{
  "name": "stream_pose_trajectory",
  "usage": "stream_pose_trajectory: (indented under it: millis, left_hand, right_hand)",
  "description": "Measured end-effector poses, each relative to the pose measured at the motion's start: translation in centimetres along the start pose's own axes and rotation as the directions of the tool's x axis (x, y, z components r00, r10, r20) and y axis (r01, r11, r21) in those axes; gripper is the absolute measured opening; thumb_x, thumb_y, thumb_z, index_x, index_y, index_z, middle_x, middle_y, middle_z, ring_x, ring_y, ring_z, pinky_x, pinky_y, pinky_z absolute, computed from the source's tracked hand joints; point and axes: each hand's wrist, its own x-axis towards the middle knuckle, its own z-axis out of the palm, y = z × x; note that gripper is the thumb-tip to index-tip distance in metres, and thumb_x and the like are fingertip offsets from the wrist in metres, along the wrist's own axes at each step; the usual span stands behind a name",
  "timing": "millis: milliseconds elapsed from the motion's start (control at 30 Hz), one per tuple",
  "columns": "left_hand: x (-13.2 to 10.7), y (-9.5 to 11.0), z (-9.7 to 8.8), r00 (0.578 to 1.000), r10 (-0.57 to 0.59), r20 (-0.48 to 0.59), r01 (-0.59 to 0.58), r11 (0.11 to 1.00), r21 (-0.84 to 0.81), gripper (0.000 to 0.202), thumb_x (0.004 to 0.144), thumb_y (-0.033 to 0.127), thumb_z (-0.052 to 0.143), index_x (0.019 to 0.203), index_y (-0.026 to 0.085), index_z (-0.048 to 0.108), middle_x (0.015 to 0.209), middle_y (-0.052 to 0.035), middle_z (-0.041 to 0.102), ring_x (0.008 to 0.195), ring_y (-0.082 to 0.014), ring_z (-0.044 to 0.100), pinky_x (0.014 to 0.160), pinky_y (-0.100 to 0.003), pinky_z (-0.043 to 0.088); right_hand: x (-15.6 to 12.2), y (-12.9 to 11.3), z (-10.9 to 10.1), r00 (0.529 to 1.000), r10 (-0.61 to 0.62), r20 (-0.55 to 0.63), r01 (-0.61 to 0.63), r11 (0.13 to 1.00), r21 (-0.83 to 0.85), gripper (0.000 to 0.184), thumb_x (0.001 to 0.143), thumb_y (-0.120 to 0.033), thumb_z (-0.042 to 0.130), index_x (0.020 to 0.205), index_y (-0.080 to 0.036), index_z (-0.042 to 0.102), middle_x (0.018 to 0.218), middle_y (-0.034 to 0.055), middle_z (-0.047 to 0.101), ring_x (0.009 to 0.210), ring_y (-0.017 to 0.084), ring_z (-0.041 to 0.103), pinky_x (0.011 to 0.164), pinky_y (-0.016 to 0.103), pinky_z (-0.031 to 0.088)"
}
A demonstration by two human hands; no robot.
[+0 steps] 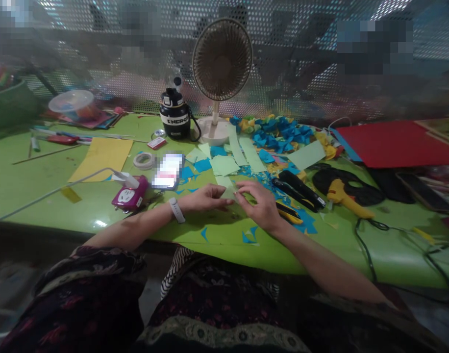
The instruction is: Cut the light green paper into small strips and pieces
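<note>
A pale green paper strip (224, 184) lies between my two hands at the middle of the front edge. My left hand (206, 197), with a white band at the wrist, pinches its lower end between thumb and fingers. From the other side my right hand (260, 203) closes its fingertips on the same paper; the exact grip is partly hidden. More pale green paper pieces (224, 165) and blue scraps (203, 165) are spread just beyond. Close to the right hand lie a black stapler (300, 190) and a yellow-and-black cutter (289, 214).
A phone (168, 171), a tape roll (144, 160) and a purple plug adapter (130, 193) with a cable stand left. Behind are a black bottle (175, 117), a fan (222, 61) and a blue-and-yellow paper heap (272, 135). A yellow glue gun (347, 198) and red sheet (397, 144) lie right.
</note>
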Motion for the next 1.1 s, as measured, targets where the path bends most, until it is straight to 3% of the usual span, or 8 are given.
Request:
stream_pose_trajectory:
  millis: [167,300,400,533,667,767,867,1100]
  left_hand:
    - [0.12,-0.29,0.07,0.999,-0.031,-0.017,0.029,0.996,-0.079,0.024,0.082,0.032,0.075,0.092,0.012,0.067,0.094,-0.0056,0.070,0.084,-0.0135,0.066,0.084,-0.033,0.056]
    - [0.08,0.10,0.24,0.999,-0.049,-0.023,0.045,0.990,-0.133,0.023,0.082,0.030,0.076,0.094,0.013,0.067,0.094,-0.0044,0.070,0.087,-0.0137,0.067,0.087,-0.035,0.056]
    - [0.06,0.35,0.37,0.997,-0.068,-0.032,0.063,0.988,-0.140,0.020,0.083,0.027,0.074,0.094,0.013,0.066,0.094,-0.0035,0.069,0.088,-0.0133,0.067,0.088,-0.035,0.056]
    - [0.10,0.20,0.39,0.997,-0.052,-0.055,0.045,0.991,-0.125,0.020,0.083,0.029,0.073,0.081,0.012,0.062,0.076,0.0024,0.060,0.075,-0.0095,0.062,0.087,-0.035,0.057]
    - [0.07,0.10,0.42,0.998,-0.034,-0.059,0.026,0.991,-0.128,0.026,0.081,0.034,0.075,0.077,0.012,0.060,0.071,0.0048,0.055,0.070,-0.0082,0.059,0.087,-0.036,0.058]
    - [0.06,0.30,0.56,0.998,-0.031,-0.055,0.022,0.989,-0.148,0.028,0.078,0.037,0.078,0.082,0.012,0.064,0.077,0.0020,0.062,0.074,-0.0095,0.062,0.087,-0.035,0.057]
    - [0.12,0.40,0.60,0.997,-0.042,-0.069,0.031,0.988,-0.150,0.031,0.076,0.038,0.080,0.090,0.013,0.068,0.086,-0.0020,0.069,0.080,-0.0119,0.066,0.086,-0.034,0.057]
    - [-0.09,0.51,-0.24,0.991,-0.106,-0.077,0.110,0.993,0.038,0.028,0.081,0.038,0.076,0.091,0.012,0.070,0.087,-0.0086,0.075,0.077,-0.0139,0.071,0.067,-0.024,0.056]
  right_hand:
    - [-0.08,0.04,0.02,0.995,0.100,0.030,-0.102,0.992,0.072,0.011,0.094,-0.032,0.059,0.095,-0.022,0.063,0.100,0.0087,0.074,0.093,0.024,0.070,0.083,0.040,0.057]
    - [-0.17,0.01,-0.17,0.982,0.183,0.048,-0.187,0.977,0.105,0.023,0.093,-0.039,0.061,0.108,-0.021,0.065,0.101,0.0084,0.075,0.089,0.023,0.071,0.080,0.039,0.059]
    - [-0.12,0.00,-0.24,0.988,0.140,0.061,-0.144,0.987,0.073,0.028,0.097,-0.038,0.054,0.117,-0.022,0.066,0.109,0.0098,0.075,0.095,0.024,0.071,0.084,0.041,0.059]
    - [-0.02,0.06,-0.08,0.995,0.051,0.086,-0.049,0.999,-0.024,0.034,0.100,-0.034,0.046,0.123,-0.021,0.067,0.113,0.0111,0.074,0.104,0.026,0.070,0.091,0.045,0.056]
    - [0.00,0.04,0.03,0.996,0.020,0.090,-0.017,0.999,-0.032,0.035,0.101,-0.033,0.044,0.122,-0.020,0.068,0.109,0.0113,0.075,0.101,0.026,0.070,0.090,0.045,0.056]
    - [-0.01,-0.03,-0.06,0.994,0.063,0.093,-0.062,0.998,-0.018,0.033,0.100,-0.035,0.045,0.119,-0.021,0.069,0.109,0.0111,0.075,0.100,0.026,0.070,0.088,0.044,0.056]
    - [0.00,0.04,-0.17,0.988,0.133,0.082,-0.134,0.991,0.006,0.029,0.099,-0.039,0.049,0.104,-0.021,0.071,0.095,0.0088,0.075,0.086,0.024,0.069,0.077,0.037,0.056]
    - [0.25,0.55,-0.39,0.974,0.201,0.102,-0.208,0.976,0.058,0.031,0.098,-0.046,0.050,0.085,-0.022,0.064,0.080,0.0052,0.070,0.074,0.020,0.065,0.069,0.032,0.051]
